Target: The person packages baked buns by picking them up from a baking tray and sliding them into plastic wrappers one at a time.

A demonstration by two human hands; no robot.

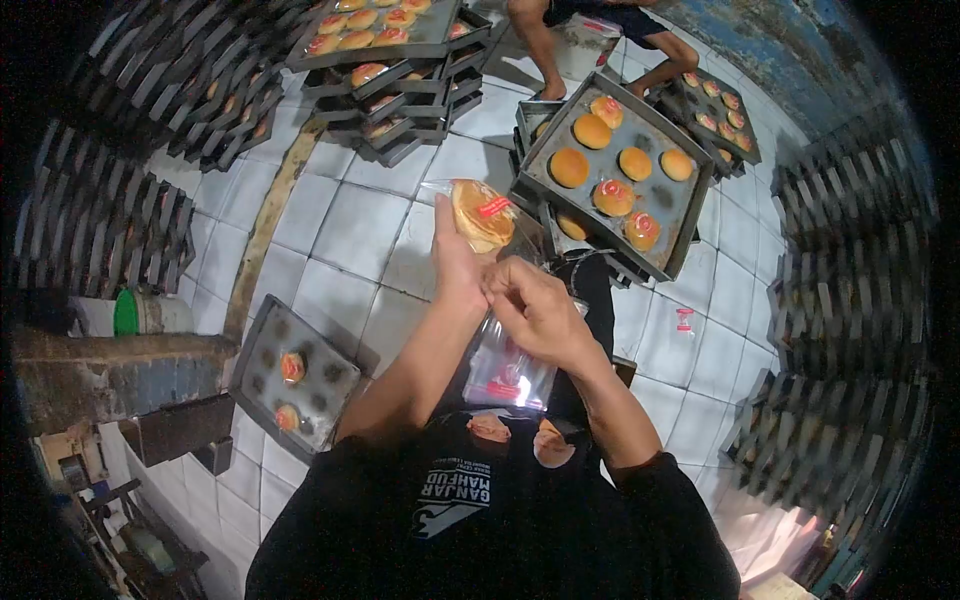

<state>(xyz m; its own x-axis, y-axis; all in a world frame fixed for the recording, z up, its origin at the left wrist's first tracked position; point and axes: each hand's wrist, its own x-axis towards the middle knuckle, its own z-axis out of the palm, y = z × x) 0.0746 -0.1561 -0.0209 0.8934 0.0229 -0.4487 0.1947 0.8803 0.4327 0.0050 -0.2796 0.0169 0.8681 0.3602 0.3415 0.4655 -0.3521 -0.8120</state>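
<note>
A round bun in a clear plastic bag with a red label [484, 215] rests against my left hand [459, 262], whose fingers are wrapped around its side. Close beside it, my right hand [530, 303] has its fingers pinched together near the lower end of the bun's bag; what lies between the fingertips is too small to make out. On my lap, below both hands, lies a stack of clear plastic bags with red print [510, 375]. To the right of the bun, a dark metal tray [640, 258] holds several round buns, some of them bagged.
A tray with two bagged buns [322, 375] lies on the tiled floor at left. Stacked trays of buns [405, 50] stand ahead, and more stacks line both sides. Another person's bare legs [540, 50] show beyond the right tray. A red-printed wrapper [684, 319] lies on the floor.
</note>
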